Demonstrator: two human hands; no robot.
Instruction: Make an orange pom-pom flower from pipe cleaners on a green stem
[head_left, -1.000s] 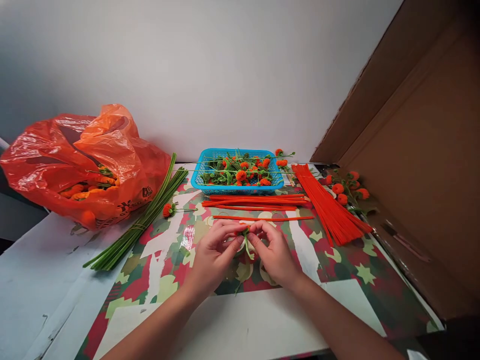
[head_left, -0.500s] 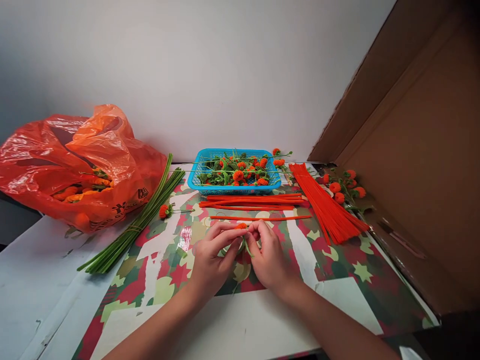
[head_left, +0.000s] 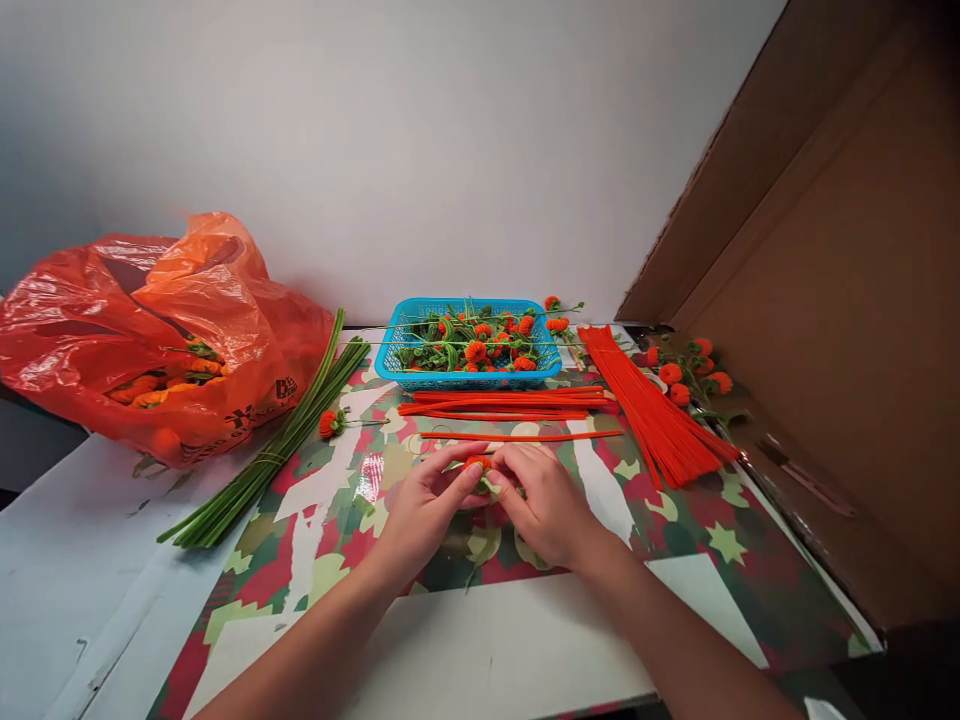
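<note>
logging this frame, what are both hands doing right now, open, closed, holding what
Left hand: closed, holding the small orange flower.
Right hand: closed, pinching at the flower's green part.

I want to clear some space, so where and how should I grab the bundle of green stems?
Probably around the tie near the middle of the green stems, since they are gathered there and spread towards both ends. I'd come from the near right, as the orange bag crowds the far left side.
</note>
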